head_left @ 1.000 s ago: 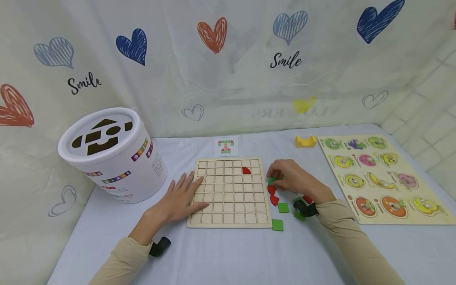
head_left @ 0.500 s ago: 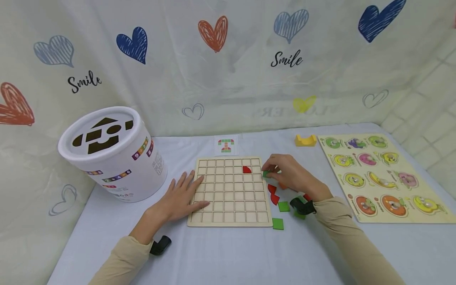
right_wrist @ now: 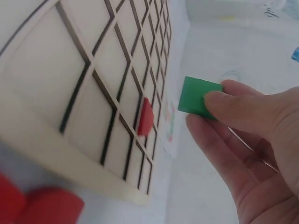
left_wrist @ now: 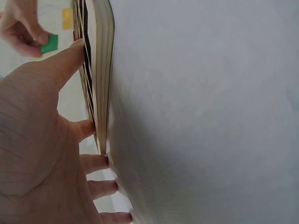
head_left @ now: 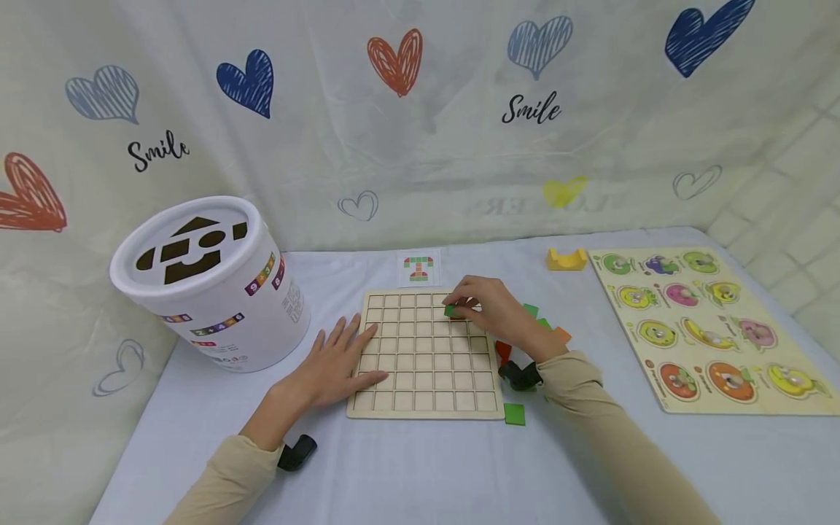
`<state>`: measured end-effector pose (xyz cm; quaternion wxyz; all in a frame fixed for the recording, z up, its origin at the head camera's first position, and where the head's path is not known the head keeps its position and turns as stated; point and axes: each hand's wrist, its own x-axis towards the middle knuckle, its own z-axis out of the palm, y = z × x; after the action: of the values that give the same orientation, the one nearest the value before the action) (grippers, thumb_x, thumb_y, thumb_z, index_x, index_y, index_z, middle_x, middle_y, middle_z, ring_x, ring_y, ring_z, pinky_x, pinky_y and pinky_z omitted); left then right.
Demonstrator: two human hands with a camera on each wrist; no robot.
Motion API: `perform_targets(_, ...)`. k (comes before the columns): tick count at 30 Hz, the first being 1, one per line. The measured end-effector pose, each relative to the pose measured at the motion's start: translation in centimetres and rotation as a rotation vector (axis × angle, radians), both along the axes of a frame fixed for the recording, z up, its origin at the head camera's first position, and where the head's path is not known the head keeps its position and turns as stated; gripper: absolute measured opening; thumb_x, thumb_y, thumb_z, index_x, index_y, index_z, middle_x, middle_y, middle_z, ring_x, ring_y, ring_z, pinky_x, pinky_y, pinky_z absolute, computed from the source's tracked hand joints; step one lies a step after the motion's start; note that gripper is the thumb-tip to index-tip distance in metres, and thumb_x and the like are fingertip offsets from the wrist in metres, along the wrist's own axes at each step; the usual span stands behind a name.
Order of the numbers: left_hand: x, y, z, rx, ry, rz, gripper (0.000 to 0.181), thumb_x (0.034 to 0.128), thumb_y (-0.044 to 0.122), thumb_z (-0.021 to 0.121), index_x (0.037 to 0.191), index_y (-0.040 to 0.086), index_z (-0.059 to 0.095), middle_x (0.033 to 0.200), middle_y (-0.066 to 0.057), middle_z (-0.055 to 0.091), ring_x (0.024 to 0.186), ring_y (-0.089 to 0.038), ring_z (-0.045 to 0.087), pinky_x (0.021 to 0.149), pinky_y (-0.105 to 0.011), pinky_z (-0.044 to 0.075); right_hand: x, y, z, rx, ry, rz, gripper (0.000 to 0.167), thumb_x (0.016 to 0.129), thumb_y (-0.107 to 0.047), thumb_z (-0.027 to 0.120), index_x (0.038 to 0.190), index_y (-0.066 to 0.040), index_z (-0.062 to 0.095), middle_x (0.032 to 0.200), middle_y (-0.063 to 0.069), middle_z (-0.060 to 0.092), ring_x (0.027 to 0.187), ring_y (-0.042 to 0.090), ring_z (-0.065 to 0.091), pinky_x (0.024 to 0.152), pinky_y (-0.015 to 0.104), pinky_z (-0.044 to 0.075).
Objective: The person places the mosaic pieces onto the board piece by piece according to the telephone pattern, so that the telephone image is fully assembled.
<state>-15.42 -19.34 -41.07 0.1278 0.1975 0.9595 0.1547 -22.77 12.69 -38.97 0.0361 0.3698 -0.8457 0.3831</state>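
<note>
My left hand (head_left: 335,368) lies spread on the left edge of a wooden grid board (head_left: 426,361), thumb and fingertips touching it. Between thumb and fingers my right hand (head_left: 495,310) pinches a green square tile (right_wrist: 198,95), held just above the board's upper right part. In the right wrist view a red quarter-round tile (right_wrist: 146,117) sits in one cell of the grid; in the head view the right hand mostly covers it. A small card (head_left: 418,269) with a T pattern of red and green shapes lies behind the board.
Right of the board lie loose tiles: a green square (head_left: 515,414), a red piece (head_left: 503,351) and an orange one (head_left: 561,335), some hidden by the right arm. A white bucket (head_left: 216,313) stands left. A fruit puzzle board (head_left: 705,328) and yellow block (head_left: 566,259) are at right.
My right hand has picked the green square tile up from beside the board and carried it left over the upper right cells. The left hand has stayed in place.
</note>
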Motion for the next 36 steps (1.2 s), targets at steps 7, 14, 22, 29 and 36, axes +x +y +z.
perform_targets(7,0.1,0.1,0.1,0.0,-0.006,0.003,0.09,0.1014,0.064,0.055,0.167,0.01,0.025,0.173,-0.023,0.01,0.159,-0.047,0.005,0.122,-0.071,0.005,-0.9,-1.0,-1.0,-0.013,-0.022,-0.012,0.018,0.089,0.012,0.076,0.106,0.006,0.078,0.101,0.011,0.072,0.091,0.027,0.071,0.081,0.035,0.062)
perform_targets(14,0.0,0.1,0.1,0.002,-0.001,0.002,0.09,0.1011,0.065,0.055,0.167,0.011,0.025,0.173,-0.023,0.011,0.159,-0.047,0.006,0.121,-0.072,0.006,-1.2,-1.6,-1.1,0.016,-0.025,0.005,0.019,0.089,0.011,0.076,0.107,0.006,0.078,0.099,0.012,0.072,0.091,0.027,0.071,0.081,0.035,0.061)
perform_targets(22,-0.1,0.0,-0.1,-0.011,-0.009,0.004,0.091,0.101,0.065,0.055,0.167,0.011,0.024,0.173,-0.023,0.01,0.159,-0.047,0.005,0.122,-0.072,0.006,-1.5,-2.2,-1.4,0.064,-0.037,0.021,0.018,0.089,0.011,0.076,0.106,0.004,0.079,0.1,0.011,0.073,0.094,0.026,0.071,0.082,0.034,0.061)
perform_targets(29,-0.2,0.0,-0.2,-0.014,-0.008,0.002,0.092,0.1008,0.066,0.054,0.168,0.011,0.024,0.174,-0.022,0.009,0.159,-0.046,0.004,0.122,-0.072,0.006,-1.6,-2.3,-1.0,0.115,-0.024,0.029,0.018,0.091,0.01,0.075,0.107,0.004,0.079,0.101,0.013,0.073,0.095,0.028,0.072,0.083,0.034,0.061)
perform_targets(36,-0.2,0.1,-0.2,-0.013,-0.009,0.002,0.091,0.101,0.065,0.055,0.168,0.012,0.023,0.174,-0.022,0.008,0.159,-0.046,0.003,0.122,-0.071,0.005,-1.7,-2.5,-0.7,0.162,-0.03,0.018,0.019,0.092,0.01,0.073,0.108,0.003,0.08,0.102,0.012,0.072,0.096,0.029,0.072,0.082,0.035,0.06)
